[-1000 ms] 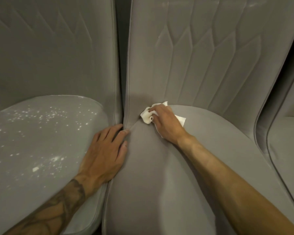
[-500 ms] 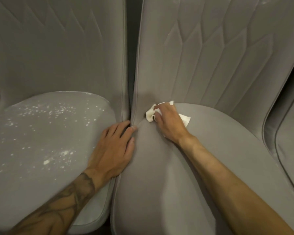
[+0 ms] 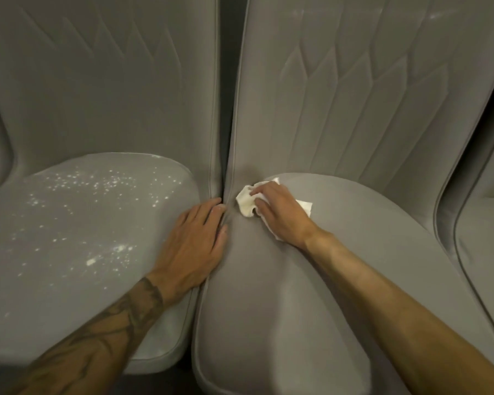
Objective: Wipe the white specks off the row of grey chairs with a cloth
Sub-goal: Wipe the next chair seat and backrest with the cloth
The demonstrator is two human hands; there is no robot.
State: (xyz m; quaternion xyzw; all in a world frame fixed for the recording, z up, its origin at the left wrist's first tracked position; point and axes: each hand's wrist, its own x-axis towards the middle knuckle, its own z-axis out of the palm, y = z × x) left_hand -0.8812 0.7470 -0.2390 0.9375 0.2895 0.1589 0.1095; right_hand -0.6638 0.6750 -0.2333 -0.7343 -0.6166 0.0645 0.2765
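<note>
White cloth (image 3: pixel 247 206) crumpled under the gripping right hand (image 3: pixel 281 216); left hand (image 3: pixel 191 246) lies flat, fingers (image 3: pixel 207 212) straight.

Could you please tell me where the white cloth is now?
In the head view, the crumpled white cloth is gripped under the right hand at the back left corner of the middle grey chair seat.

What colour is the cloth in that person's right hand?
White, slightly cream; the cloth shows best in the head view.
</note>
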